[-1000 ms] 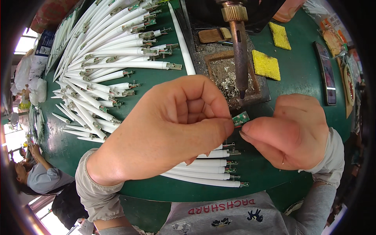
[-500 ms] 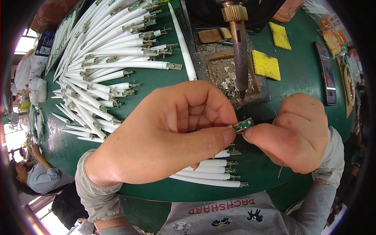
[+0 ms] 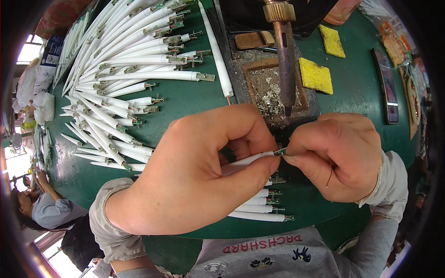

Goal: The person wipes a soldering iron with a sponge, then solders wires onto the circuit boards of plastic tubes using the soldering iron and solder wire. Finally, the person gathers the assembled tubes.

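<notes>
Grey top (image 3: 278,264), red lettering (image 3: 262,244) across front; dark and pale motifs (image 3: 302,255) near it. Off-white oversleeves (image 3: 116,231), loose, gathered at wrists. Grey sleeves (image 3: 379,235) farther up

Lighting bright, fairly even; rectangular glass window panes (image 3: 31,48) at upper left blown out, pale sheen on the smooth dark-green tabletop (image 3: 69,175) at left. Fisheye bends edges toward a black rim; centre fairly sharp, small green circuit board (image 3: 280,151) too tiny for detail.
</notes>
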Demonstrator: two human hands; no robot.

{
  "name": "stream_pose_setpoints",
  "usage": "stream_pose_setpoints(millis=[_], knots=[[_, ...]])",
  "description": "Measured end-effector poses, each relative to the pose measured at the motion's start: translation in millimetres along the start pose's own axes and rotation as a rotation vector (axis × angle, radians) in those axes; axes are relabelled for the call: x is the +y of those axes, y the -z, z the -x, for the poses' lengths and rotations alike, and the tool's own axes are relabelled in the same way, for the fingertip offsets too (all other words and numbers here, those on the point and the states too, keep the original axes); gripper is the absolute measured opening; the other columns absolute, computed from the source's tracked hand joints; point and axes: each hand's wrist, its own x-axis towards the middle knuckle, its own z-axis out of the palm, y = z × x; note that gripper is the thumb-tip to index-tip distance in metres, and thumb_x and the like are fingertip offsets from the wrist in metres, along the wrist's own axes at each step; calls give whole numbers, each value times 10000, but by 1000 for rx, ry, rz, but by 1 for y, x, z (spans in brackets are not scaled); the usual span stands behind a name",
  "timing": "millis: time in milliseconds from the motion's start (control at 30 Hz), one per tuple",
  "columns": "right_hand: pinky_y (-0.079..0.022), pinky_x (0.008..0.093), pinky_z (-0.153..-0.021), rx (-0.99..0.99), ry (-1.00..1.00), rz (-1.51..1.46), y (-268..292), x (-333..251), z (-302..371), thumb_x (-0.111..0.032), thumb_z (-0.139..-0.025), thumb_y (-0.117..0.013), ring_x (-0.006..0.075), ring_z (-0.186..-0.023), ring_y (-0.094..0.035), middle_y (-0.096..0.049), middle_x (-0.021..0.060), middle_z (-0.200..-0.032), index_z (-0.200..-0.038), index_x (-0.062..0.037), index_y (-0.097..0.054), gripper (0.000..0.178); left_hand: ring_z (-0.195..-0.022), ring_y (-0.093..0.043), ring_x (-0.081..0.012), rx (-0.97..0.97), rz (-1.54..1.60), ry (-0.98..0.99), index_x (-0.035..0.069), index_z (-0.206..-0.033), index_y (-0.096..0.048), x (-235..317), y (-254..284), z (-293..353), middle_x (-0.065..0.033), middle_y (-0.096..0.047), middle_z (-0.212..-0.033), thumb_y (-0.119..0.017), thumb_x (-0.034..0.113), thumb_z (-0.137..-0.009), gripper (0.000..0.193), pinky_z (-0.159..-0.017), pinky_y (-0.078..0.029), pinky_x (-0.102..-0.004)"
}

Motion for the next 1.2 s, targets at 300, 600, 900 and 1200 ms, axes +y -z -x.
stream_pose_setpoints(millis=[300,600,900,1200], knots=[[-386,207,-430,-327,-578,-388,37,-8,-15,-56,-766,-675,60,-501,-530,-592,29,-638,-880,2,-512,207,-784,-544,-103,20,46,-47,-19,-847,-546,-1,4,-2,-58,-571,-843,-633,-48,-758,128,-710,-433,-219],[-344,205,-437,-280,-478,-306,31,-6,-11,-100,-794,-648,80,-470,-515,-545,14,-614,-713,0,-553,160,-648,-522,-69,99,130,-72,-23,-827,-548,4,2,-5,-55,-577,-801,-635,-21,-753,115,-567,-415,-193],[-333,199,-469,-183,-648,-521,24,-8,-13,-97,-817,-585,49,-519,-465,-534,27,-663,-759,19,-543,136,-715,-526,-102,158,-68,-277,-38,-803,-551,0,4,-6,-98,-572,-830,-631,-31,-739,103,-623,-408,-204],[-321,181,-495,-166,-703,-563,25,-11,-15,-104,-822,-589,32,-563,-448,-539,22,-701,-794,21,-533,140,-737,-526,-108,194,-58,-293,-40,-815,-551,1,1,-3,-95,-569,-824,-630,-51,-730,116,-654,-400,-209]])
